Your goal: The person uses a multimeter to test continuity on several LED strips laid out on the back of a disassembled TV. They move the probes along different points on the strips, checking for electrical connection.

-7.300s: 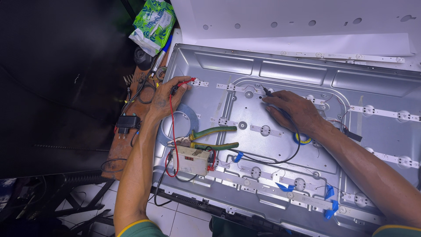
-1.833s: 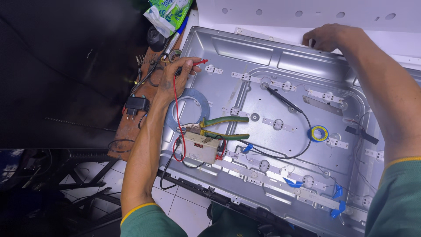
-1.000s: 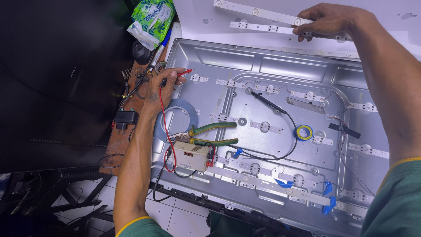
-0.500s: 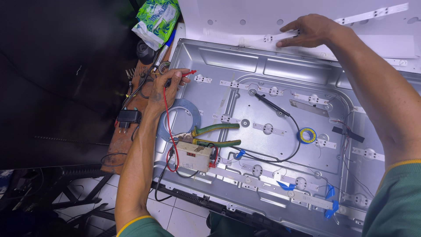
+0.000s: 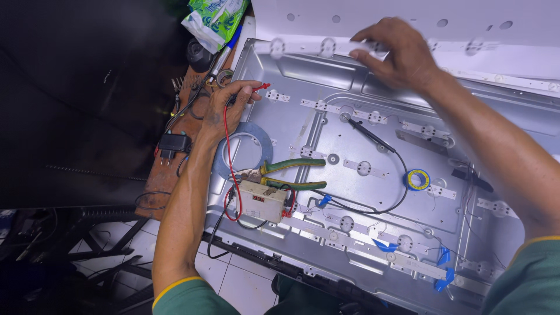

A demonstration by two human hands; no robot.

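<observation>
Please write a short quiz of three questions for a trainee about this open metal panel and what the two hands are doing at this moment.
1. True or false: the left hand holds a red probe near the panel's upper left.
2. What does the right hand grip? A) the green-handled pliers B) a long white strip C) the blue and yellow tape roll
3. Fill in: the black probe lies loose on the metal ____.

Key: 1 true. 2 B. 3 panel.
</observation>
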